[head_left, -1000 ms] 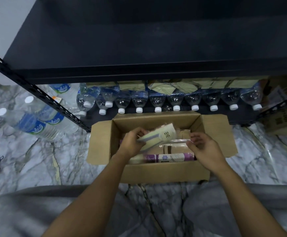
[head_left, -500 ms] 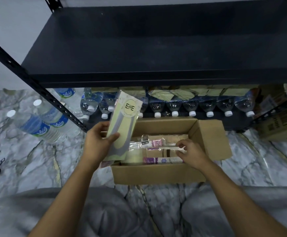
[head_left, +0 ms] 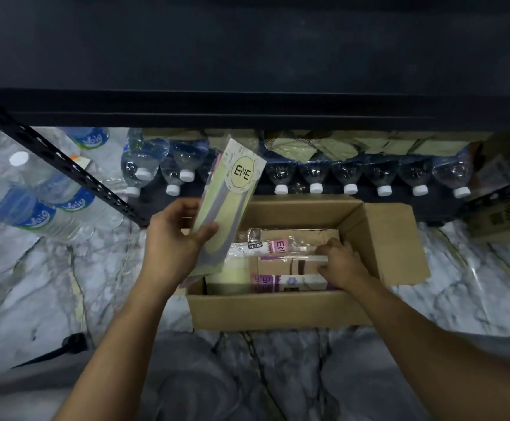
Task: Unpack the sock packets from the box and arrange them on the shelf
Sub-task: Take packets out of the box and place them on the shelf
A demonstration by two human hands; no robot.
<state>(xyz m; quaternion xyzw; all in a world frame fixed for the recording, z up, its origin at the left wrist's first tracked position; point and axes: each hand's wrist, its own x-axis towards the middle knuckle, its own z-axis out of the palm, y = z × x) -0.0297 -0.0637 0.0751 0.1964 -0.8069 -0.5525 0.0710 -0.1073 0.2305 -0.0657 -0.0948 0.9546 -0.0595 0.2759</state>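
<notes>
Just over box (head_left: 278, 311) edge, left grip (head_left: 171, 238) holds packet (head_left: 226, 202).

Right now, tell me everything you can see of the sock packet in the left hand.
The sock packet is flat, long, pale yellow-green and glossy, with a grey stripe down its length and a round ENE label near its top. It is held above the left edge of the open box, top leaning right. The left hand grips its lower half, thumb across the front. A pink edge shows behind it.
</notes>
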